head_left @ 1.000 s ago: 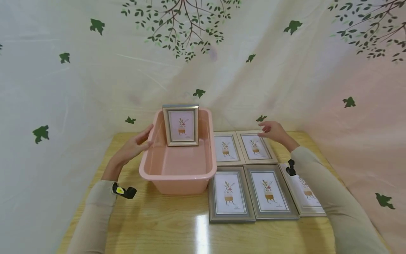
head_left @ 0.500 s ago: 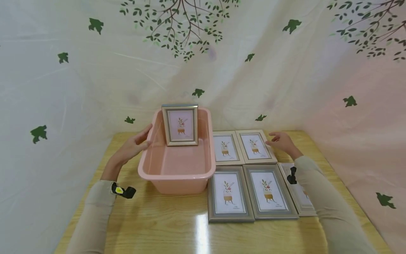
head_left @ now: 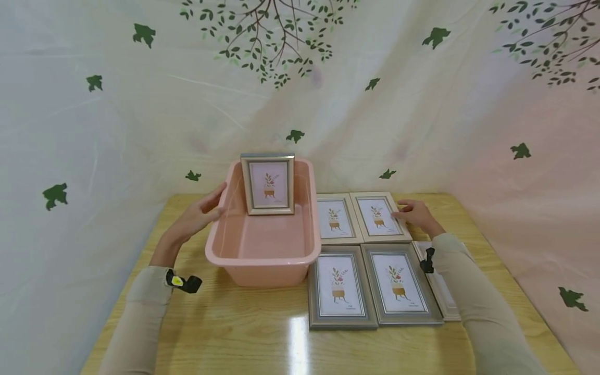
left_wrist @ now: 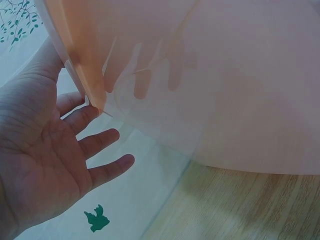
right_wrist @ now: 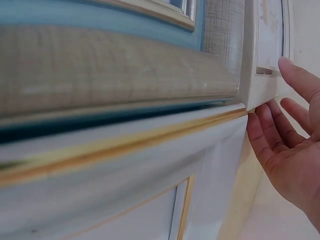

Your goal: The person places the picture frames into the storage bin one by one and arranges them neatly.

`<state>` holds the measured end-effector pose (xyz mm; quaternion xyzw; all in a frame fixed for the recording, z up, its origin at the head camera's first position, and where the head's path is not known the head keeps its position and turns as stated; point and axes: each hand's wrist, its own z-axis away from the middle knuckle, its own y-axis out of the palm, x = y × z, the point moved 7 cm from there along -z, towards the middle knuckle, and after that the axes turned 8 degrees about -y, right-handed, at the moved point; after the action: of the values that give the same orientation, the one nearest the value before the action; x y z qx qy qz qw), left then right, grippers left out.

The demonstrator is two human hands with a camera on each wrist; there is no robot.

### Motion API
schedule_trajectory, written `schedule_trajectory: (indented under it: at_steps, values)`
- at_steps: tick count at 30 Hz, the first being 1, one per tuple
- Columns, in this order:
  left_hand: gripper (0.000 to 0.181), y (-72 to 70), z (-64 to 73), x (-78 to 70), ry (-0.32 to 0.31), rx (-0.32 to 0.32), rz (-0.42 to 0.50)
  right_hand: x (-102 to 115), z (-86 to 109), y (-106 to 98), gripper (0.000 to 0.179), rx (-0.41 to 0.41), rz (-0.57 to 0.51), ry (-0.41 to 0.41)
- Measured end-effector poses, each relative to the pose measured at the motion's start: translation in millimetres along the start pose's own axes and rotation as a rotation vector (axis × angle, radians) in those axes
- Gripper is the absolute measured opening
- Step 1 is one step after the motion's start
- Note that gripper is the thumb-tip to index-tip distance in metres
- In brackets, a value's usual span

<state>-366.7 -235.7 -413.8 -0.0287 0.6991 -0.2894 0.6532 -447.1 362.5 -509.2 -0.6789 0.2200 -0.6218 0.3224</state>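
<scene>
My left hand (head_left: 194, 219) touches the left rim of a pink plastic basin (head_left: 269, 263), thumb and fingertips at its edge; in the left wrist view the other fingers (left_wrist: 107, 142) spread loosely below the rim. Inside the basin, a silver-gold picture frame (head_left: 267, 210) leans upright against the far wall. At the back right, my right hand (head_left: 419, 216) takes the right edge of a cream picture frame (head_left: 385, 238) lying flat. In the right wrist view the thumb (right_wrist: 295, 77) lies over that frame's face, while the fingertips are at its underside edge.
Left of that frame lies another cream frame (head_left: 336, 240). Two silver-grey frames (head_left: 342, 322) (head_left: 410, 318) lie in the front row, and one pale frame (head_left: 451, 312) is partly under the right sleeve. A printed curtain (head_left: 356, 130) stands behind the wooden table (head_left: 234, 333).
My right hand has come down from above the cream frame and shifted right to its right edge. The left hand stays at the basin's rim.
</scene>
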Motion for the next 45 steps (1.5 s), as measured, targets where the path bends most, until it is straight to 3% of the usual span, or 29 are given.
schedule_trajectory:
  at_steps: [12,32,41,45]
  values:
    - [0.068,1.6,-1.9,0.7,0.018,0.021,0.051,-5,-3.1,7,0.047,-0.018,-0.014,0.037]
    - [0.068,2.5,-2.2,2.0,0.021,0.014,0.045,-7,-3.6,6,0.057,-0.084,-0.1,0.124]
    - [0.069,4.4,0.8,1.4,0.027,0.016,0.029,7,-3.6,-8,0.056,0.048,-0.261,0.083]
    - [0.069,3.3,-0.1,0.1,0.015,0.013,0.029,16,-5.0,-20,0.059,0.128,-0.26,0.073]
